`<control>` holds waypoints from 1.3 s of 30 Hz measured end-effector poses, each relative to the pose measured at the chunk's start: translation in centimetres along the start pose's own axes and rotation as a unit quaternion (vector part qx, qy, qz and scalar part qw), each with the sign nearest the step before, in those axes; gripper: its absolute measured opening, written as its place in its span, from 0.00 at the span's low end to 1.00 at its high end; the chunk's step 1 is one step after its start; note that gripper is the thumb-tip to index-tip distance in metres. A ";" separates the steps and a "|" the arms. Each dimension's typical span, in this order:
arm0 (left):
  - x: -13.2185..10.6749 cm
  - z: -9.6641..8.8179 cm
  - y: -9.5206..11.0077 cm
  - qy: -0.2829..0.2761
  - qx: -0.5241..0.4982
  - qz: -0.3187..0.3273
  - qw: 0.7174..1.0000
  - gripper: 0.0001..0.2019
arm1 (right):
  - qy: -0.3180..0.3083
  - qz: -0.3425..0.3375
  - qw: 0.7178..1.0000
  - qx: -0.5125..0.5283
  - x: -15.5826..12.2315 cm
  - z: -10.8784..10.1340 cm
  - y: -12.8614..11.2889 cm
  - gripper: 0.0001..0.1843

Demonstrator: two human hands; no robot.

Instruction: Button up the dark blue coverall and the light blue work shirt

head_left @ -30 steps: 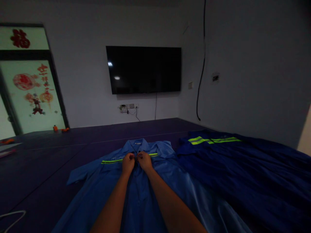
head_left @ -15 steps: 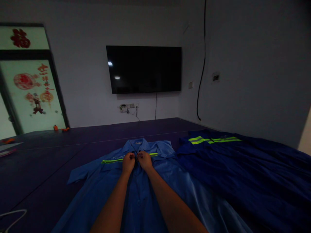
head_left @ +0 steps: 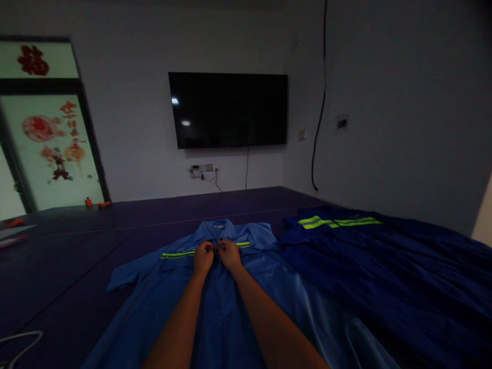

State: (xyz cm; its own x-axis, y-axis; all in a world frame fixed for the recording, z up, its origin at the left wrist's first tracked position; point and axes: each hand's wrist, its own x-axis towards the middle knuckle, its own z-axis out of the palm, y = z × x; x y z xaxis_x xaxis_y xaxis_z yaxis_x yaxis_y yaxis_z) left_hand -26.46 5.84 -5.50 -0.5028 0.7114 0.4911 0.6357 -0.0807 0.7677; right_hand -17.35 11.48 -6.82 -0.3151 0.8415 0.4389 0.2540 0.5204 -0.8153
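A light blue short-sleeved work shirt (head_left: 172,292) with a yellow-green reflective stripe across the chest lies face up before me, collar away from me. At the front opening just below the collar, my left hand (head_left: 203,255) is closed on the shirt's edge. Close beside it, my right hand (head_left: 229,253) pinches the other side of the opening. The fingertips nearly meet; the small part between them is too dark to make out. On the right lies a dark blue work garment (head_left: 365,271) with a similar bright stripe, touched by neither hand.
The shirts lie on a wide dark purple surface (head_left: 88,236). Small orange objects (head_left: 89,202) sit near the glass door (head_left: 49,148). A white cable (head_left: 23,335) lies at lower left. A television (head_left: 230,110) and a hanging black cable (head_left: 319,123) are on the walls.
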 end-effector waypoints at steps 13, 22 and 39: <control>0.0 0.1 0.0 0.003 -0.002 -0.007 1.000 0.07 | -0.002 -0.002 1.000 -0.007 -0.1 -0.3 -0.2 0.08; 0.1 0.2 -0.2 0.005 -0.004 0.000 1.000 0.06 | -0.005 -0.005 1.000 -0.007 -0.1 -0.2 -0.2 0.08; 0.0 0.1 -0.2 0.003 -0.006 0.014 1.000 0.06 | 0.000 0.000 1.000 -0.002 0.0 -0.1 0.0 0.09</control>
State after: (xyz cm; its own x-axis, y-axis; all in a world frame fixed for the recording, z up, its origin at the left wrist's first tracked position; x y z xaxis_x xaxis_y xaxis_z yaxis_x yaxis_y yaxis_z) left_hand -26.54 5.93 -5.67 -0.4890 0.7045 0.5144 0.6418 -0.1088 0.7591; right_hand -17.25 11.48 -6.80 -0.3155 0.8414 0.4388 0.2575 0.5209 -0.8138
